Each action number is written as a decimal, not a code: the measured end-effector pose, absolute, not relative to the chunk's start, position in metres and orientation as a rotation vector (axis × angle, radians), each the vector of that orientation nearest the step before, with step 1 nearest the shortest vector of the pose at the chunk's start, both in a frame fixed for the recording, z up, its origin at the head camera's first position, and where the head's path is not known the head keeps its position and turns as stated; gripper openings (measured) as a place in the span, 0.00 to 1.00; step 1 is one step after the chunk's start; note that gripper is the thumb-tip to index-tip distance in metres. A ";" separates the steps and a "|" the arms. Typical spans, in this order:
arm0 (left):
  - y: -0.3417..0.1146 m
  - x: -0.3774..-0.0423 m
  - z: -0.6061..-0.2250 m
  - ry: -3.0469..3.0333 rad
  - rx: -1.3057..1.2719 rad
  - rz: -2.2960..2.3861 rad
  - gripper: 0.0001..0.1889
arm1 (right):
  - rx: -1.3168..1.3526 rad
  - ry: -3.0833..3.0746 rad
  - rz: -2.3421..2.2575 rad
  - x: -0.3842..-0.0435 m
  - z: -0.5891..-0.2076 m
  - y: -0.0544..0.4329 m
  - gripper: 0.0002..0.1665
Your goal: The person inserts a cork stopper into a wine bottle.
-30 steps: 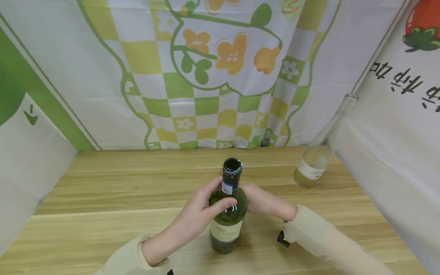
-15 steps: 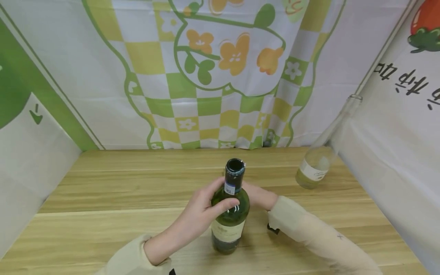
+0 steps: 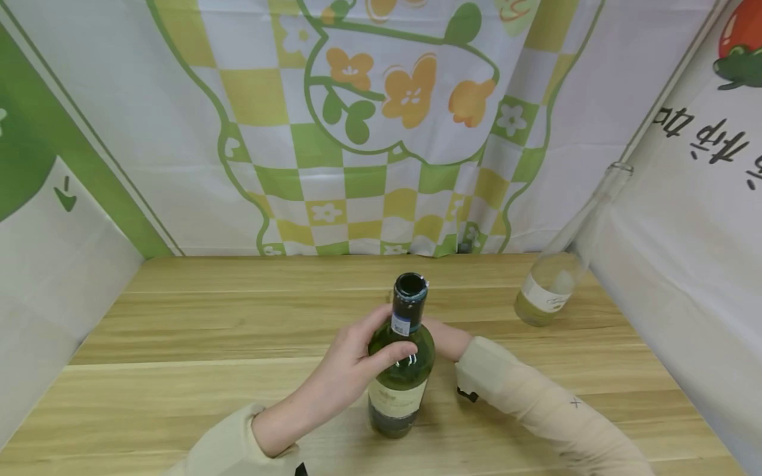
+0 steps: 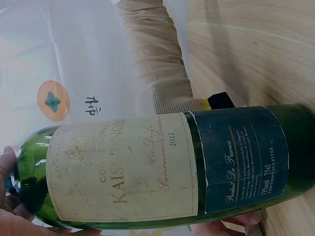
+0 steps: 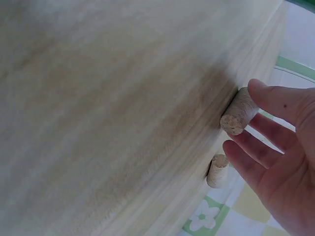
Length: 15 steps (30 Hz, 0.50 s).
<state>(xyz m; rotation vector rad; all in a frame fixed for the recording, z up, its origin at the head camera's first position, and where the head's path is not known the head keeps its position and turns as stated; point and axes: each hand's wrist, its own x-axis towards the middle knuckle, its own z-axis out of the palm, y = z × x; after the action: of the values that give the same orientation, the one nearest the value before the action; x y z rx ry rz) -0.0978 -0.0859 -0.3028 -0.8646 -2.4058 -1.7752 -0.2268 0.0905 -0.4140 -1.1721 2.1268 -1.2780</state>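
- Plainly, the green bottle [image 3: 399, 396] is stood on the wooden table [image 3: 208, 317] and held around its shoulder by the left hand [image 3: 345, 367].
- Beyond it, one cork [image 5: 238, 112] is touched by the right hand's [image 5: 293, 157] thumb, with fingers on its other side; whether it is pinched cannot be told.
- Near those fingers, another cork [image 5: 218, 172] is seen.
- Well apart, a clear bottle [image 3: 548, 291] is placed.

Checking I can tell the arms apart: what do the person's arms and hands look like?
The left hand and right hand are bare. The left sleeve and right sleeve are beige, reaching the wrists. The right one carries a small dark x mark; a black piece with yellow shows by its cuff.
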 end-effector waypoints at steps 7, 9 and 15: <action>-0.086 -0.097 -0.302 -2.403 -0.863 -1.796 0.18 | -1.017 2.180 -1.289 -0.222 -0.414 0.098 0.23; -0.086 -0.097 -0.301 -2.404 -0.860 -1.792 0.18 | -1.005 2.186 -1.294 -0.221 -0.414 0.099 0.25; -0.086 -0.098 -0.302 -2.409 -0.856 -1.767 0.18 | -1.006 2.330 -1.159 -0.220 -0.410 0.098 0.18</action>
<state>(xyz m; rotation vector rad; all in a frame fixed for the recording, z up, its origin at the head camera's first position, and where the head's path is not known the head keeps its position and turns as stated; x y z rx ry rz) -0.0977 -0.0856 -0.3018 -0.8565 -2.4093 -1.7673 -0.2197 0.0984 -0.4100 -1.0059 2.3299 -1.1590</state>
